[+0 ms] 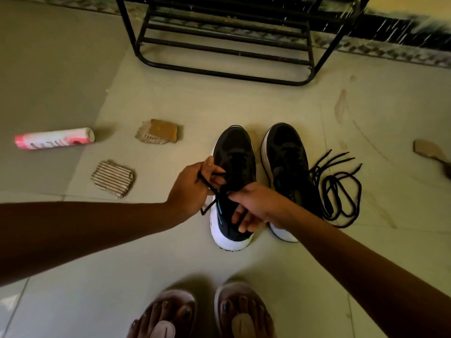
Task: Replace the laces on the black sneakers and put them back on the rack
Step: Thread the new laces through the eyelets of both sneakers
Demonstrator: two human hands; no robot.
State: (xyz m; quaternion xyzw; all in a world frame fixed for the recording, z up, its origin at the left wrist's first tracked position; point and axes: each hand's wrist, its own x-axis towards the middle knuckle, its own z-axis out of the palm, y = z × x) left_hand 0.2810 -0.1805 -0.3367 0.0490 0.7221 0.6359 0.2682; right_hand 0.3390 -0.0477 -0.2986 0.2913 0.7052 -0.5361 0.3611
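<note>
— What's underfoot?
— Pale, stained floor tiles (170, 259). A black metal rack (219, 73) stands at the far side, by the wall.

— And on the left?
— A pink and white can (55, 138) lies on its side, well apart from the shoes. Nearer the middle are a flat brown cardboard piece (157, 131) and a ribbed cardboard piece (113, 178).

— Where are the hands?
— Close together over the left sneaker (234, 145). The left hand (192, 186) pinches a black lace (207, 182) at the shoe's left edge, thumb raised. The lace crosses the tongue to the right hand (256, 206), whose curled fingers grip its other run above the heel.

— And further right?
— The right sneaker (285, 154) stands just beside the left one, both with toes toward the rack. Loose laces (329, 198) lie coiled on the tiles against its right side. A cardboard scrap (425, 148) sits near the edge.

— Is anything in the way?
— The right hand hides the left sneaker's collar. Both forearms cross the lower view, above two sandalled feet (207, 313).
</note>
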